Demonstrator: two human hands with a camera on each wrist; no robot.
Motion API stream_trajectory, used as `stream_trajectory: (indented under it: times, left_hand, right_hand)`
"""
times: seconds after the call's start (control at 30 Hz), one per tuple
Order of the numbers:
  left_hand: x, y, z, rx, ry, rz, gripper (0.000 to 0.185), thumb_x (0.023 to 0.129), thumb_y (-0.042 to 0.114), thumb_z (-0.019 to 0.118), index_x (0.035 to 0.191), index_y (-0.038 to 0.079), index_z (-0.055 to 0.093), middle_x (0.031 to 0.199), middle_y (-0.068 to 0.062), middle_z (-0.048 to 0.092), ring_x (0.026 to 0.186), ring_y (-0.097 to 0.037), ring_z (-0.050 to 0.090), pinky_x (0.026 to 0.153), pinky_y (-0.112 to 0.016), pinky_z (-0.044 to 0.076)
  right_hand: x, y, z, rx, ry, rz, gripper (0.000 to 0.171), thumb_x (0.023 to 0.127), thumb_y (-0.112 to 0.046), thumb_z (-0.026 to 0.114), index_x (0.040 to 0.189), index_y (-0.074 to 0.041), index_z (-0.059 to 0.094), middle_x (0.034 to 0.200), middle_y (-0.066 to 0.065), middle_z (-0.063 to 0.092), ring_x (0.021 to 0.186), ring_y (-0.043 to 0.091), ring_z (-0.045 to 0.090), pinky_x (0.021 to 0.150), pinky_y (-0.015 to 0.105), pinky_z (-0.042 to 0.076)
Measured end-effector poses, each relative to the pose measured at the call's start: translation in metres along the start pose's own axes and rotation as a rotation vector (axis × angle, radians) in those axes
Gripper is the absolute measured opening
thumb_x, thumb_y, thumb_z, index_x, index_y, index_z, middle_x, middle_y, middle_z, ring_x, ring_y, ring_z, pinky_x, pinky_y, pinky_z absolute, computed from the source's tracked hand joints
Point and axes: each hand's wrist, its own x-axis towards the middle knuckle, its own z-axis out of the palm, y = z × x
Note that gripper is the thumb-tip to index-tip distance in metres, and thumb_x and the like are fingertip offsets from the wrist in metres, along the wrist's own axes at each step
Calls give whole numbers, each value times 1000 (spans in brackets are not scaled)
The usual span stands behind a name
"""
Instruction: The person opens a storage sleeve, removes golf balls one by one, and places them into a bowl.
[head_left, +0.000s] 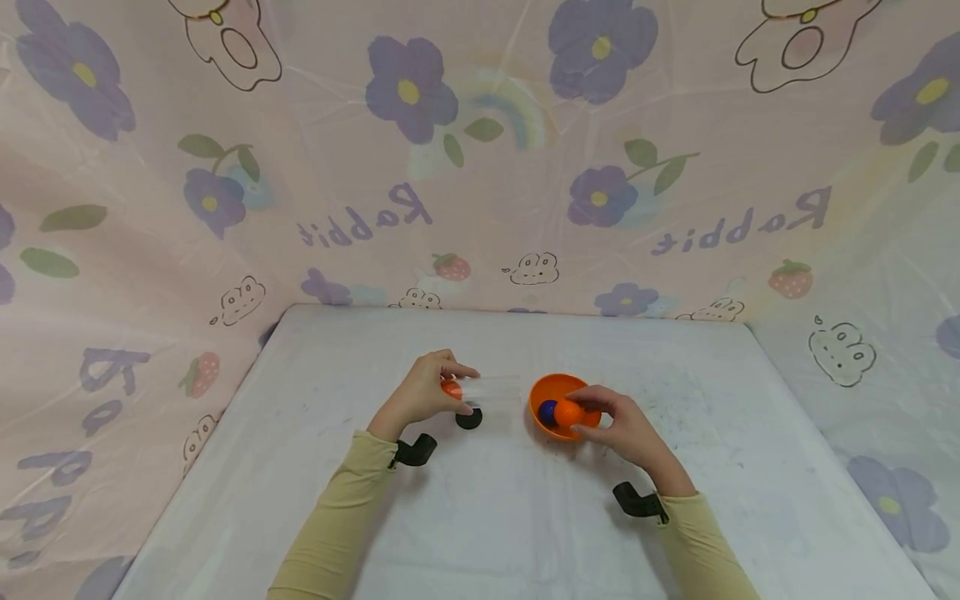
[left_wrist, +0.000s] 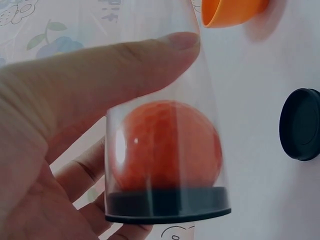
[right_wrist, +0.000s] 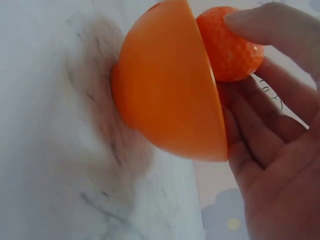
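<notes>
My left hand (head_left: 427, 392) grips a clear plastic tube (head_left: 497, 390) lying sideways, its far end pointing toward the bowl. Inside the tube an orange golf ball (left_wrist: 170, 145) sits against the black end cap (left_wrist: 167, 206). Thumb and fingers of my right hand (head_left: 628, 429) pinch a second orange golf ball (head_left: 567, 413) at the mouth of an orange bowl (head_left: 551, 385). Beside that ball, a dark blue ball (head_left: 548, 412) is in the bowl. A loose round black lid (head_left: 469, 419) lies on the table just below the tube.
A white cloth covers the table (head_left: 480, 517). Around its back and sides hang pink printed curtains (head_left: 495, 183) with flowers and rabbits. Black wrist mounts (head_left: 637, 500) stick out from both forearms.
</notes>
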Motion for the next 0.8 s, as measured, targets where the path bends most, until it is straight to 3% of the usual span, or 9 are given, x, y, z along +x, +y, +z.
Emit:
stream_trajectory:
  times: [0.37,0.53,0.8]
  left_hand:
    - [0,1,0,14,8,2,50,62,10,91,109,11,74,83,-4,53,90,-20,52,69,-31,44]
    - [0,2,0,7,7,-1,49,62,10,91,107,14,74,84,-4,53,91,-21,55,68,-31,44]
    - [0,3,0,-4,4,-13,48,62,7,90,107,14,74,83,-5,52,94,-22,55,68,-31,44]
  right_hand:
    - [0,8,1,-69,-51,25,40,81,-2,75,119,1,63,114,14,63,96,34,56,82,45,48]
    - [3,32,4,-94,-50,9,40,81,-7,76,119,-4,65,115,7,64,98,28,57,84,47,47]
    - [7,34,3,-89,-69,-12,39,83,-10,75,120,-4,65,114,4,65,103,25,58,88,49,46]
